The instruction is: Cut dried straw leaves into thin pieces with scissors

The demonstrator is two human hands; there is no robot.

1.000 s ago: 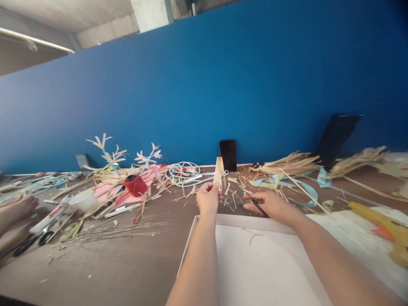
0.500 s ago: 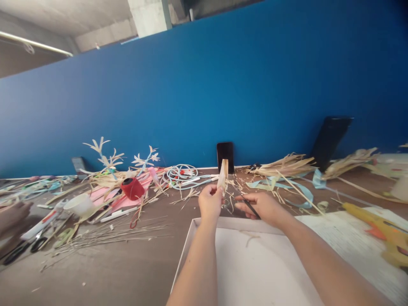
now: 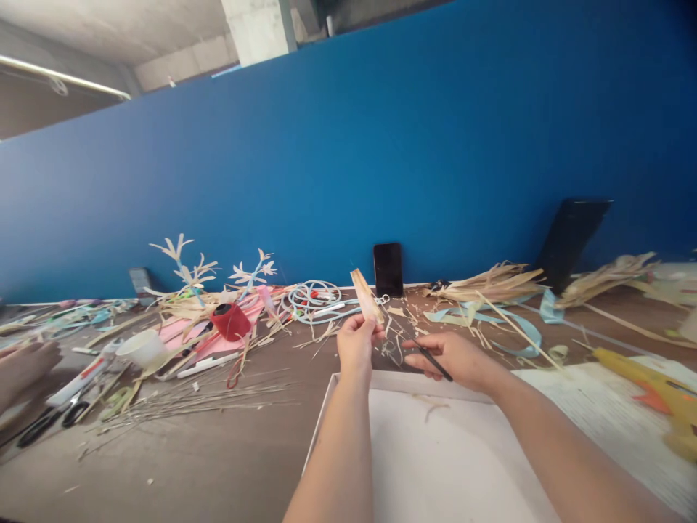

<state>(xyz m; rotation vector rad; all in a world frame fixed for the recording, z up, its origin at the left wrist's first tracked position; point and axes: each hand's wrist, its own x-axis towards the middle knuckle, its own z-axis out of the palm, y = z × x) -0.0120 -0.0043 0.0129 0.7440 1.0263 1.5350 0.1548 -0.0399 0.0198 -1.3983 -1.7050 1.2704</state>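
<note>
Left hand (image 3: 356, 343) pinches husk strip (image 3: 367, 295) over worktop (image 3: 218, 454), toward far edge; strip just tipped left. Right hand (image 3: 458, 356) grips slim dark tool (image 3: 437, 365), apart from strip, so not working it.

The left hand (image 3: 356, 345) is hiding the lower end of the husk (image 3: 366, 294). The right hand (image 3: 454, 361) is covering part of the tool (image 3: 437, 363), whose tip is looking too small to tell. The bottom edge is cutting off the box (image 3: 451, 465) and both forearms (image 3: 340, 443); the right edge is cropping the glue gun (image 3: 637, 379). Print on the paper (image 3: 588, 407) is blurring. At left, a co-worker's hand (image 3: 33, 365) is showing only partly.
</note>
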